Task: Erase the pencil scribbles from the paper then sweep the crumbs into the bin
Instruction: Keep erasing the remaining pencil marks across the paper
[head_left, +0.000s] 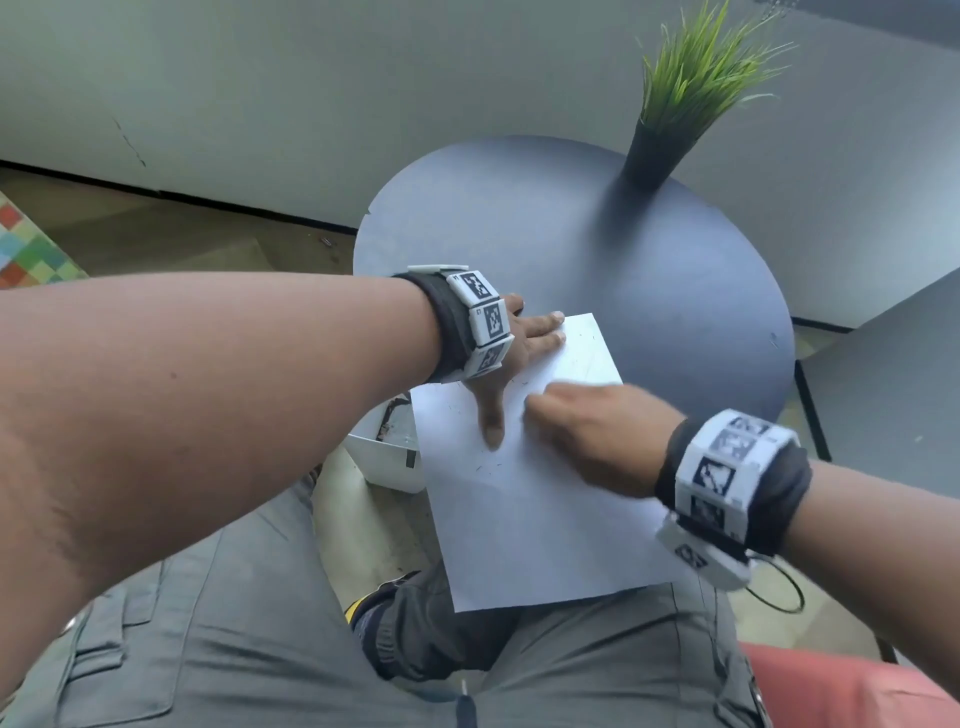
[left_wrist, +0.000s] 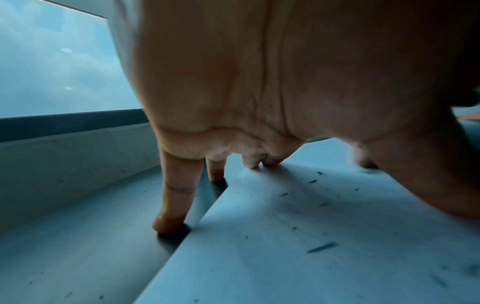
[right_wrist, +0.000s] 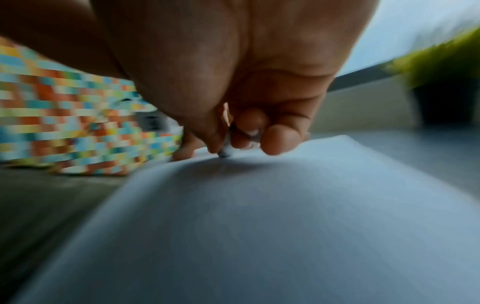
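Observation:
A white sheet of paper (head_left: 540, 499) lies on the round dark table (head_left: 649, 291), its near end hanging over my lap. My left hand (head_left: 519, 353) lies flat with spread fingers, pressing the paper's far left corner, thumb pointing toward me. Dark eraser crumbs (left_wrist: 322, 246) are scattered on the paper (left_wrist: 285, 257) beside that hand (left_wrist: 233, 164). My right hand (head_left: 587, 426), blurred by motion, pinches a small grey eraser (right_wrist: 224, 153) against the paper (right_wrist: 259, 226) at its middle. A white bin (head_left: 389, 452) stands on the floor under the paper's left edge.
A dark pot with green grass-like plant (head_left: 670, 114) stands at the table's far right. A second grey tabletop (head_left: 893, 374) sits to the right. A colourful checkered object (head_left: 31, 244) lies on the floor at far left. A grey wall runs behind.

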